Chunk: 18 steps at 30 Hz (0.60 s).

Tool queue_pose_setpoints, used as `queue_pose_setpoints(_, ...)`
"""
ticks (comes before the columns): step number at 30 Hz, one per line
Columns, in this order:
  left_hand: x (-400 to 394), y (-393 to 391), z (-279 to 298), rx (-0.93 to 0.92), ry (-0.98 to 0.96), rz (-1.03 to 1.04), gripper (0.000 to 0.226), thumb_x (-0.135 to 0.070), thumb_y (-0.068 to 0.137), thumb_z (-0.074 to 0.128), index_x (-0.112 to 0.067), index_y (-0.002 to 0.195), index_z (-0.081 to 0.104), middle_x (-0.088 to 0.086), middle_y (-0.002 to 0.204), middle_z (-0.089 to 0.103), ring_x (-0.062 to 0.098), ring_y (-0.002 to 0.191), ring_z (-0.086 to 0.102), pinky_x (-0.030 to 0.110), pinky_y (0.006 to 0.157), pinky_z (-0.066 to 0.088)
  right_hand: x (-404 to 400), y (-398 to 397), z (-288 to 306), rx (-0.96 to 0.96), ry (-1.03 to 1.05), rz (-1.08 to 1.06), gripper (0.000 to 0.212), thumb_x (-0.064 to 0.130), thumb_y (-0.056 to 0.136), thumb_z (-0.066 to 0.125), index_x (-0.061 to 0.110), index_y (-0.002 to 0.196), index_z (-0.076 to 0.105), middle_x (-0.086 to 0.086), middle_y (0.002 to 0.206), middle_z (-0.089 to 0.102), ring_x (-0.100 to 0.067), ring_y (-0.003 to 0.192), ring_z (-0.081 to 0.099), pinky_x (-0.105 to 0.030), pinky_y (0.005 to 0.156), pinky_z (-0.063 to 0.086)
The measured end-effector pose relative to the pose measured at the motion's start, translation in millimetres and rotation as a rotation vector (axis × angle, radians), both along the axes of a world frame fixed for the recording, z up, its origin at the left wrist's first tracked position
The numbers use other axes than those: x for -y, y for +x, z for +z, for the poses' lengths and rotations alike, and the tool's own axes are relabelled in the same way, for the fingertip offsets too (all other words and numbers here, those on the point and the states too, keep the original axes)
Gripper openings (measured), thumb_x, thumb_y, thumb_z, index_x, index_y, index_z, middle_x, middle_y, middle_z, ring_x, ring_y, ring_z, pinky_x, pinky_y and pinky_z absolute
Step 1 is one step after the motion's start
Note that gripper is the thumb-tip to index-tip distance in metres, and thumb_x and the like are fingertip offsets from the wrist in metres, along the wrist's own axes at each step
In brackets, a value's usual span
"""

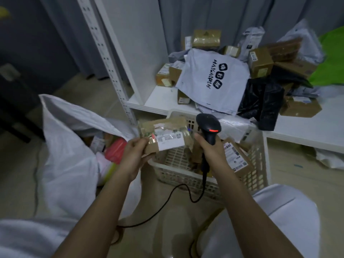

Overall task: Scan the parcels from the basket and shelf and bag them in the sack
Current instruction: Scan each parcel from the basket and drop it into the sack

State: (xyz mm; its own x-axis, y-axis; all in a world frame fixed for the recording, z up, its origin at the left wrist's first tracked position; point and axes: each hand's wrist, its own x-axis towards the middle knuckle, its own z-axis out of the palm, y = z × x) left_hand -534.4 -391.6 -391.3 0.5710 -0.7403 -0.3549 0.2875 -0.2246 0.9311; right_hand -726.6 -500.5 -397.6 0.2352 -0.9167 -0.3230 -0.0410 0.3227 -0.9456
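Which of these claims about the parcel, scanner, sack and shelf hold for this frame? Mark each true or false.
1. The left hand holds a cardboard parcel with a white label. True.
2. The right hand grips a roll of tape. False: it grips a black scanner.
3. The white sack at the left is tied shut. False: it gapes open with items inside.
4. Parcels are heaped on the white shelf. True.
5. The basket holds no parcels. False: a labelled box lies in it.
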Motion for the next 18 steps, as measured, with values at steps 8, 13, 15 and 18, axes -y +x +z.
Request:
queue_pose_setpoints(8, -50, 21, 21, -0.1, 0.049, 0.026, 0.021, -0.037, 0.096, 0.051, -0.025, 0.106, 0.065, -0.004, 0.091, 0.074, 0.01, 0.078, 0.069, 0.028, 0.062, 0.057, -54, 29, 18, -0.029, -0.132, 0.091, 0.043, 0.018, 0.078, 0.081, 0.016, 0.114, 0.058, 0.002, 0.094, 0.065, -0.012, 0.084, 0.06, -0.023, 0.069, 0.044)
queue_pose_setpoints(13, -76, 35, 28, -0.124, 0.136, -0.003, 0.042, -0.058, 0.095, 0.039, -0.028, 0.108, 0.065, 0.003, 0.095, 0.072, 0.019, 0.081, 0.071, 0.033, 0.072, 0.058, -68, 47, 31, 0.038, -0.189, 0.157, 0.03, 0.02, 0.079, 0.08, 0.028, 0.102, 0.062, 0.009, 0.099, 0.069, -0.003, 0.091, 0.064, -0.021, 0.075, 0.047)
queue_pose_setpoints(15, -84, 34, 26, -0.066, 0.164, 0.008, 0.064, -0.078, 0.087, 0.028, -0.034, 0.116, 0.063, 0.001, 0.12, 0.064, 0.022, 0.113, 0.059, 0.041, 0.099, 0.046, -77, 54, 34, 0.045, -0.216, 0.138, 0.03, 0.023, 0.081, 0.078, 0.02, 0.107, 0.063, 0.005, 0.097, 0.069, -0.004, 0.087, 0.064, -0.015, 0.07, 0.047)
queue_pose_setpoints(18, -93, 32, 21, 0.043, 0.041, 0.024, 0.076, -0.097, 0.061, 0.024, -0.055, 0.112, 0.062, -0.006, 0.14, 0.053, 0.016, 0.134, 0.042, 0.048, 0.117, 0.023, -89, 66, 34, 0.073, -0.198, 0.086, 0.034, 0.026, 0.086, 0.073, 0.018, 0.117, 0.06, 0.005, 0.099, 0.068, -0.002, 0.089, 0.062, -0.007, 0.062, 0.045)
